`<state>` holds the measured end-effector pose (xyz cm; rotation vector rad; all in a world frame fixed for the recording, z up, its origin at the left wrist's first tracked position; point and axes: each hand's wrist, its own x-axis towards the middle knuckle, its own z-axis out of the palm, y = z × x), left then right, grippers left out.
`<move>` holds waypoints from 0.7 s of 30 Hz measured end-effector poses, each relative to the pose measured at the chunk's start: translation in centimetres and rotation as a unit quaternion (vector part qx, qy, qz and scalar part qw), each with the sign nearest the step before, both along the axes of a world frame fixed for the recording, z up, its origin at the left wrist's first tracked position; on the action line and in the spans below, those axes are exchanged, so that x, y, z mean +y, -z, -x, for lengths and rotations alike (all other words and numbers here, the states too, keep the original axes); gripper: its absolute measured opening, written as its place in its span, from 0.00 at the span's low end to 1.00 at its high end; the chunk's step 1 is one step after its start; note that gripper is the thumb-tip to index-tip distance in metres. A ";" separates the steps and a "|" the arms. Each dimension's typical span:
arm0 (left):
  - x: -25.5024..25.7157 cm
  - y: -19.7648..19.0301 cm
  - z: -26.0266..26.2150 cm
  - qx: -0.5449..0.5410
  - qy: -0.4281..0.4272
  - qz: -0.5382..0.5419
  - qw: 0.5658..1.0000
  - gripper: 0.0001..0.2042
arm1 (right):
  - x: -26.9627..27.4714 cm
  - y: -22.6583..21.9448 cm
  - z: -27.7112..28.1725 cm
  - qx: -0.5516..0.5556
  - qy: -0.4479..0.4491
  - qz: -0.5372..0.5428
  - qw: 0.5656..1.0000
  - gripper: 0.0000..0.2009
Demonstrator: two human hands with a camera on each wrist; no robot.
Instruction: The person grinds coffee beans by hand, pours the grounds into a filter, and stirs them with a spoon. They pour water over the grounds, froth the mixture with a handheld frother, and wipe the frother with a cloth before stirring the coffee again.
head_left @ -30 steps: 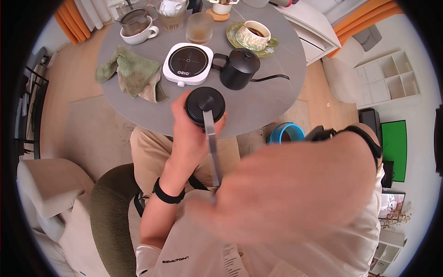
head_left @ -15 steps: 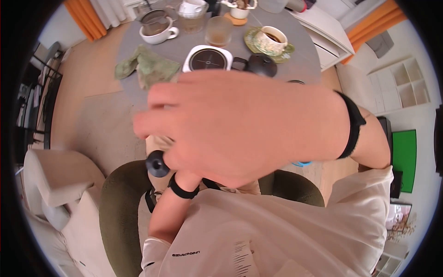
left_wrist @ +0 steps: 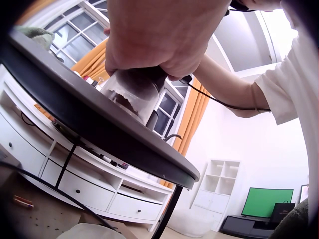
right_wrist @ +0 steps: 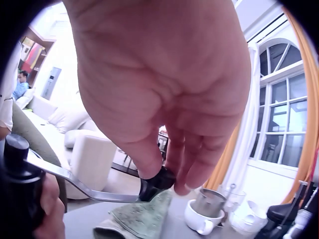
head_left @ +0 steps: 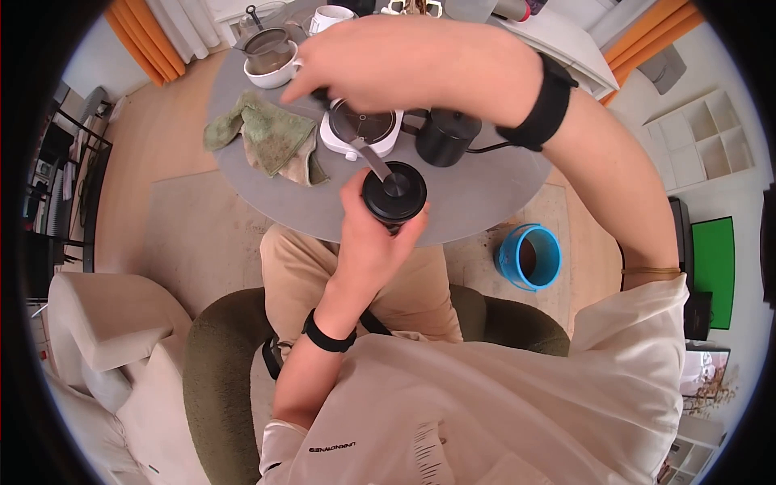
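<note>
My left hand (head_left: 373, 242) grips the body of a manual coffee grinder (head_left: 394, 192) with a black top, held upright at the table's near edge. In the left wrist view its clear lower chamber (left_wrist: 133, 94) shows below my fingers, with dark contents. A flat metal crank arm (head_left: 368, 155) runs from the lid out to a black knob (right_wrist: 157, 183). My right hand (head_left: 388, 65) pinches that knob between thumb and fingers, out over the far side of the grinder. In the right wrist view the crank points away from the lid toward the knob.
On the grey round table (head_left: 267, 192) are a green cloth (head_left: 275, 137), a white scale-like hot plate (head_left: 356, 149), a black gooseneck kettle (head_left: 444, 141) and a white cup (head_left: 271, 77) with a strainer on it. A blue bucket (head_left: 529, 257) stands on the floor at right.
My right hand has swung the crank around, from near my body, past the left, to the far side. The left hand keeps its hold on the coffee grinder.
</note>
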<state>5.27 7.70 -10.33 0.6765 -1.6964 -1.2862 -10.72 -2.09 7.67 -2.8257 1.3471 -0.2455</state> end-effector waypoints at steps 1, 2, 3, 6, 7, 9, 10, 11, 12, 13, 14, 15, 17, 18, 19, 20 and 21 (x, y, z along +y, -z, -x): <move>-0.1 0.0 0.0 0.001 0.001 0.009 1.000 0.36 | 0.4 0.0 1.3 0.014 0.030 -0.008 0.999 0.10; -0.1 0.0 0.0 0.001 0.000 0.018 1.000 0.36 | 1.9 -0.5 2.0 0.048 0.076 -0.015 0.996 0.10; -0.2 0.1 0.0 0.002 -0.004 0.025 1.000 0.36 | 3.4 -1.1 2.7 0.086 0.120 -0.023 0.989 0.10; -0.5 0.8 0.0 0.012 -0.011 0.083 0.996 0.37 | 10.8 -2.2 3.7 0.156 0.160 0.059 0.973 0.04; -0.5 0.7 0.0 0.010 -0.009 0.069 0.998 0.37 | 12.9 -3.2 3.1 0.190 0.175 0.027 0.966 0.04; -0.4 0.5 -0.1 0.005 0.002 0.042 0.999 0.38 | 15.9 -4.8 1.8 0.209 0.240 -0.070 0.945 0.05; -0.5 0.7 -0.1 0.003 -0.004 0.064 0.998 0.38 | 16.9 -5.2 1.5 0.206 0.258 -0.120 0.936 0.06; -0.6 0.9 -0.1 0.000 -0.011 0.085 0.996 0.38 | 17.5 -5.8 0.8 0.165 0.237 -0.183 0.940 0.06; -0.7 1.1 -0.1 -0.004 -0.018 0.106 0.994 0.38 | 18.0 -6.3 0.2 0.123 0.216 -0.244 0.937 0.05; -0.7 1.1 -0.1 -0.008 -0.020 0.107 0.994 0.38 | 18.6 -6.6 -0.4 0.081 0.193 -0.303 0.930 0.05; -0.7 1.0 -0.1 -0.012 -0.023 0.108 0.994 0.38 | 19.1 -6.5 -1.4 0.070 0.154 -0.322 0.932 0.05; -0.7 1.0 -0.1 -0.017 -0.023 0.111 0.993 0.38 | 19.5 -6.2 -2.8 0.057 0.118 -0.340 0.931 0.06; -0.7 1.2 -0.1 -0.018 -0.019 0.090 0.996 0.39 | 19.3 -5.3 -4.7 0.041 0.045 -0.317 0.947 0.07; -0.6 1.3 -0.1 -0.019 -0.013 0.080 0.997 0.39 | 19.1 -4.6 -5.6 0.040 0.011 -0.275 0.960 0.07; -0.5 1.4 0.1 -0.003 -0.003 0.034 0.999 0.38 | 18.9 -3.9 -6.4 0.041 -0.022 -0.232 0.972 0.07; -0.3 1.4 0.2 0.013 0.009 -0.011 1.000 0.38 | 17.9 -3.4 -6.8 0.057 -0.074 -0.177 0.980 0.07; -0.1 1.3 0.3 0.029 0.018 -0.057 0.998 0.37 | 16.1 -2.9 -6.9 0.074 -0.126 -0.120 0.982 0.06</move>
